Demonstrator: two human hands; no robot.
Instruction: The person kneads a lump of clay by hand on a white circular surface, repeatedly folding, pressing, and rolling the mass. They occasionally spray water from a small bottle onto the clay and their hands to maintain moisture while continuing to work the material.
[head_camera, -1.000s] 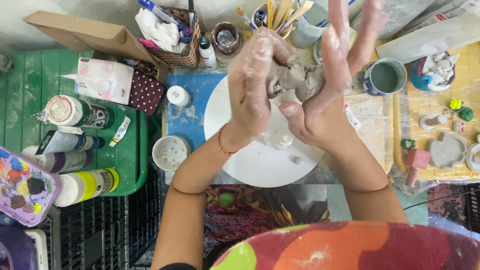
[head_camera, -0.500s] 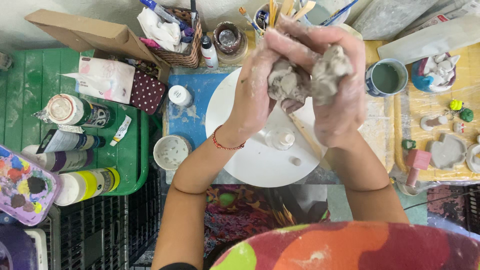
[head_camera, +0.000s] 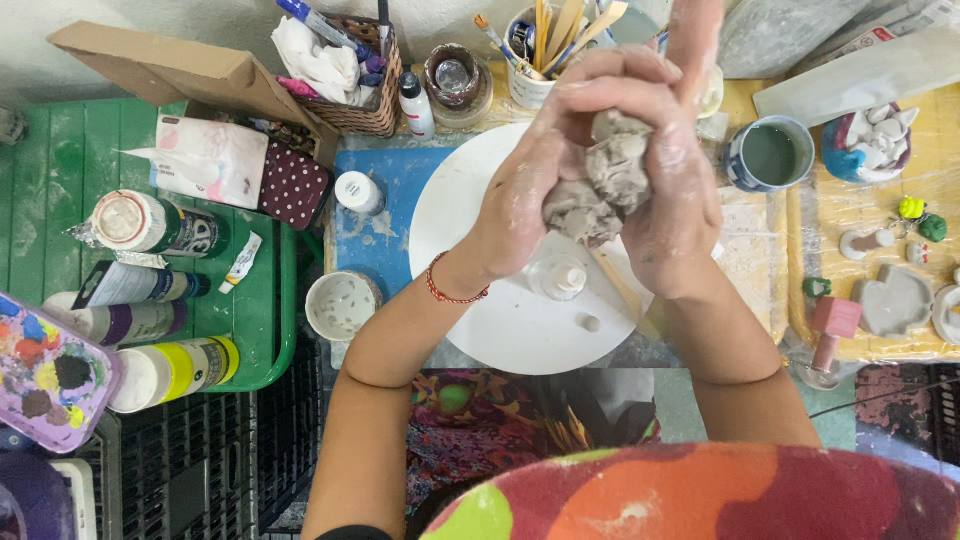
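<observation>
Clay (head_camera: 605, 178), a grey lump with a rough, folded surface, sits clamped between your 2 hands, raised above the white round board (head_camera: 480, 300). Holding it clear of the board lets you squeeze it from both sides without the surface getting in the way.

Your left hand (head_camera: 545, 165) curls over the lump's near side; your right hand (head_camera: 680, 190) presses against the far side, with at least 1 finger extended upward. Both hands are pressed together on the clay and coated with pale residue.

On the board below lie 2 small clay pieces (head_camera: 560, 278), well apart from the lump. A blue cup of cloudy water (head_camera: 768, 155) stands just to the right, near your right hand. A pot of wooden tools and brushes (head_camera: 545, 45) stands behind the hands. Paint tubes and jars (head_camera: 150, 225) occupy the green tray at left, well away from the wet work.
</observation>
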